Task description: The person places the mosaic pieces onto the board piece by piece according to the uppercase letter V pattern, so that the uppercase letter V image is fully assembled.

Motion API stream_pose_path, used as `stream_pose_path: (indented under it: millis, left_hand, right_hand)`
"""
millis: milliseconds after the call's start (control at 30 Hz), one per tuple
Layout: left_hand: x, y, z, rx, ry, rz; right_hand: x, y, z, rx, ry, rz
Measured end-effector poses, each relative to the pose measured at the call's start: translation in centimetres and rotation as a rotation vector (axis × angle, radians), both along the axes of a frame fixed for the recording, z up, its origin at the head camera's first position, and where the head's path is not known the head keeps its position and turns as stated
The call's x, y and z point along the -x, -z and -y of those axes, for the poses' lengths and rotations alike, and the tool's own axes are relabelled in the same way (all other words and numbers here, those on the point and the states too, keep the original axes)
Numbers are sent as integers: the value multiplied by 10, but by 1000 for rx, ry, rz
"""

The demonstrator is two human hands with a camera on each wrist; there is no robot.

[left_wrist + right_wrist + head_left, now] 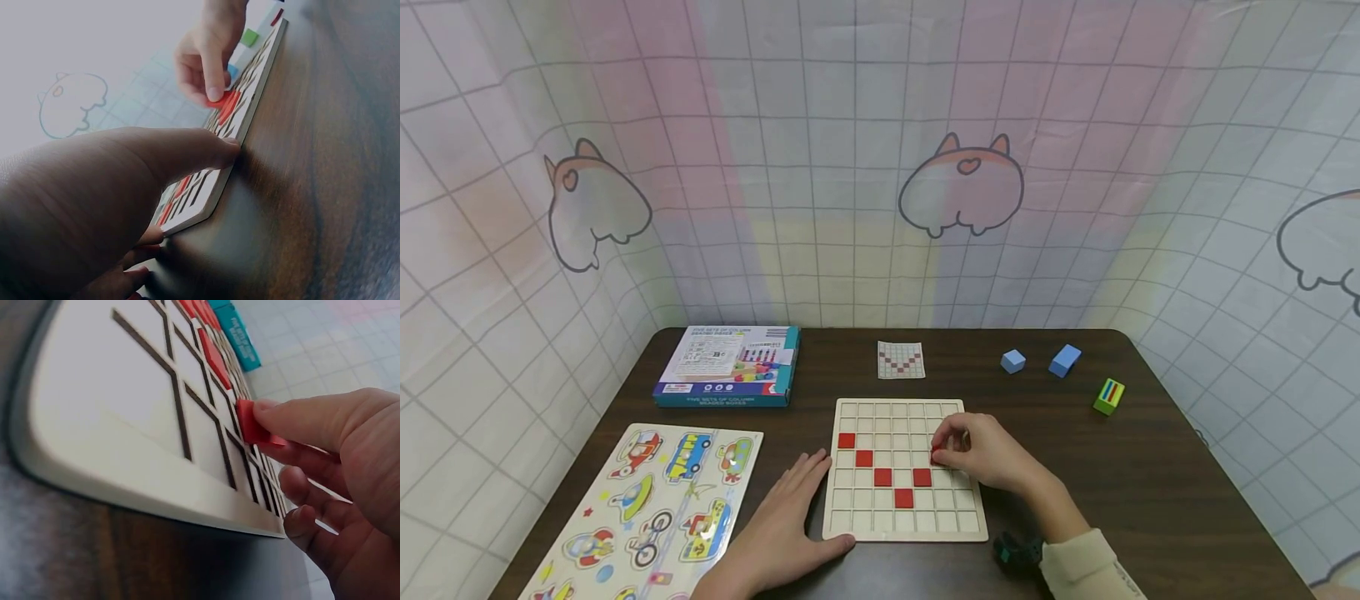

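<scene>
A square cream grid board point(907, 537) lies on the dark table, with several red square tiles point(883, 477) set in its cells along a slanting line and one up to the right. My right hand point(988, 450) pinches another red tile point(249, 424) between thumb and fingers, over the board's right half; in the head view the fingers mostly cover that tile. At the board's left side rests my left hand point(786, 521), fingers extended along the edge. Its thumb point(212, 149) touches the board's near edge.
A small printed card point(900, 360) with a red grid pattern lies beyond the board. Farther left are a boxed set point(726, 367) and a vehicle picture board point(662, 500). Two blue blocks point(1012, 361) and a green striped block point(1108, 397) sit at the right. Near my right wrist is a black object point(1017, 553).
</scene>
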State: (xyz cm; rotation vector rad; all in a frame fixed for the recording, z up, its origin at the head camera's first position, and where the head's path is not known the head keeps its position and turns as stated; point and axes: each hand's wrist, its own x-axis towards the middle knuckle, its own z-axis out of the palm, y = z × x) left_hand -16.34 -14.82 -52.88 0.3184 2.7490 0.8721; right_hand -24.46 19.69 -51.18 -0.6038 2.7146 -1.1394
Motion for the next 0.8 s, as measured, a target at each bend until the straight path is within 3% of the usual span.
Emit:
stream_pose_path:
  millis: [167, 400, 800]
  left_hand:
    - [0, -1, 0, -1, 2, -5]
    - [0, -2, -1, -2, 12, -9]
    - [0, 0, 1, -5, 2, -4]
  right_hand:
    - [-4, 2, 0, -35, 3, -44]
    - [-12, 1, -4, -106, 25, -40]
    - [-21, 4, -11, -115, 3, -90]
